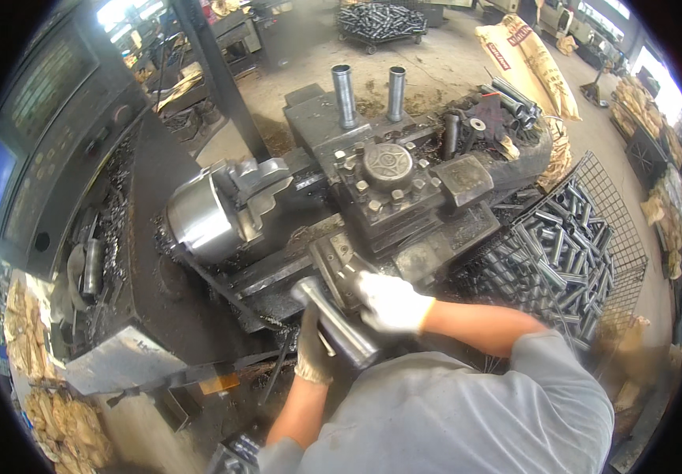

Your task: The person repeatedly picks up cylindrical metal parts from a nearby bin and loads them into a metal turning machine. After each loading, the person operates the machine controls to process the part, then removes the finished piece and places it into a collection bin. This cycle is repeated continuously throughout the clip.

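My left hand (311, 346), in a soiled work glove, grips a shiny steel tube (341, 326) with a flared upper end. The tube slants in front of my body, apart from the chuck. A thin pale rod shows beside that hand's fingers. Blurred by motion, my right hand (391, 302) in a white glove is at the lathe's apron block (338, 258); its fingertips are unclear, so any hold there cannot be told. Up and to the left is the lathe chuck (204, 213), its jaws (261, 183) holding no visible tube. The square tool post (388, 172) stands beyond my right hand.
Two steel tubes (344, 98) (397, 95) stand upright behind the tool post. At the right, a wire-mesh basket (625, 278) holds many tubes. A rag (489, 115) and further tubes (516, 101) lie on the tailstock end. A control panel (50, 136) rises at the left.
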`<state>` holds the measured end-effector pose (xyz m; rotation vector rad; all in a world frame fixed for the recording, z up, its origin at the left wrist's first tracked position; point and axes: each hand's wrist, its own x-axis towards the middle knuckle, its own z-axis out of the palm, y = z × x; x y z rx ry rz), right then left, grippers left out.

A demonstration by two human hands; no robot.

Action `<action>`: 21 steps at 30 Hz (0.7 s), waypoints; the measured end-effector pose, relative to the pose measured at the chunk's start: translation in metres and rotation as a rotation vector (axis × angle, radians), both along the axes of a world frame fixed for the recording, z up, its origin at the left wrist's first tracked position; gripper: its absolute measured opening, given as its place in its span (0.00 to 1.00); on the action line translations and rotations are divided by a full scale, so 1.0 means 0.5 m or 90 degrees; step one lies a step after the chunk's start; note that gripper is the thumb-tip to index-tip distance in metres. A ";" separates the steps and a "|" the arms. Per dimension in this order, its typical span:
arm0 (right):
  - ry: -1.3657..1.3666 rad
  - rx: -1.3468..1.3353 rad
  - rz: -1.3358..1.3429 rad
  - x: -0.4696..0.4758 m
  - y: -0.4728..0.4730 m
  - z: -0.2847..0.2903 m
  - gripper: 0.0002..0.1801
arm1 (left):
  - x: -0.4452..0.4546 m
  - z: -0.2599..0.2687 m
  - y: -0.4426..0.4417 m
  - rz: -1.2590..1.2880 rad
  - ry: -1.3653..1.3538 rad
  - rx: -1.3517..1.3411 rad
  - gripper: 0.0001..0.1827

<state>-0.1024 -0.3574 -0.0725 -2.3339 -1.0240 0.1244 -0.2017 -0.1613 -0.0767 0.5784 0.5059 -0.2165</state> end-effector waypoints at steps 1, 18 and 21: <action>0.089 -0.120 -0.107 0.003 0.021 -0.018 0.26 | 0.012 -0.011 0.024 0.005 -0.060 0.101 0.26; 0.573 0.263 -0.024 0.103 0.082 0.184 0.40 | 0.209 -0.135 0.065 -0.116 -0.066 0.296 0.33; 0.173 0.252 0.149 0.190 0.040 0.301 0.50 | 0.300 -0.225 0.087 -0.420 -0.206 1.039 0.29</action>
